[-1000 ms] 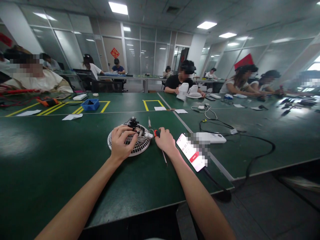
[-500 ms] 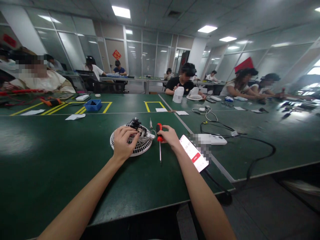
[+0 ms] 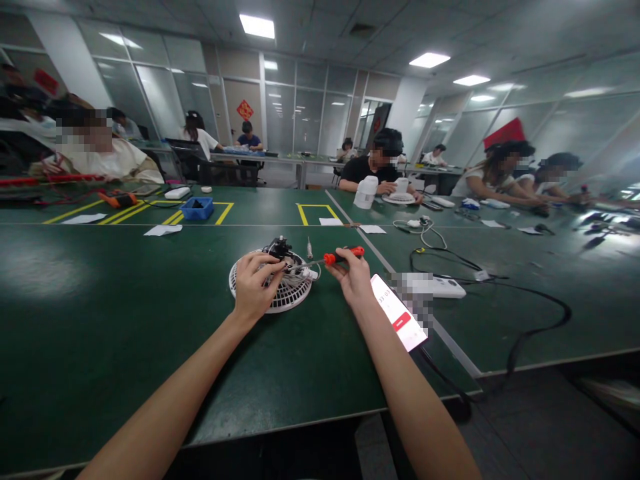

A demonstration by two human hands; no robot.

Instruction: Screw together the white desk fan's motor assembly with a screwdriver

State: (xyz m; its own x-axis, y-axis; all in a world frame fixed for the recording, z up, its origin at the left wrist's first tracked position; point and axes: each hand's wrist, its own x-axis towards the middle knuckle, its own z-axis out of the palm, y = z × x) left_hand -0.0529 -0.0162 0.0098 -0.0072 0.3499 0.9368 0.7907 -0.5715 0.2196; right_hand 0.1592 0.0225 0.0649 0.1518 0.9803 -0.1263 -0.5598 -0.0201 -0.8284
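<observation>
A white round fan grille (image 3: 293, 301) lies on the green table, with a black mechanism (image 3: 279, 248) and white wires (image 3: 311, 273) on top. Over its left side is my left hand (image 3: 254, 283), fingers bent and thumb and fingertips closed together at the mechanism; what they pinch is hidden. My right hand (image 3: 354, 279) grips a screwdriver (image 3: 344, 255) with a red and black handle. Its shaft points left, nearly level, with the tip close to my left fingertips; whether it touches anything I cannot tell. A small clear-handled tool (image 3: 309, 248) lies behind the grille.
A lit phone (image 3: 400, 317) lies beside my right forearm, near a white power strip (image 3: 435, 285) and black cable (image 3: 543, 288). Farther back are a blue bin (image 3: 197, 209), paper slips (image 3: 163, 230) and yellow tape marks. Across the table, a person (image 3: 377, 163) handles white fan parts (image 3: 367, 193).
My right hand has turned the screwdriver from pointing down at the table to pointing left at the mechanism. My left hand stays at the grille. The view has shifted slightly.
</observation>
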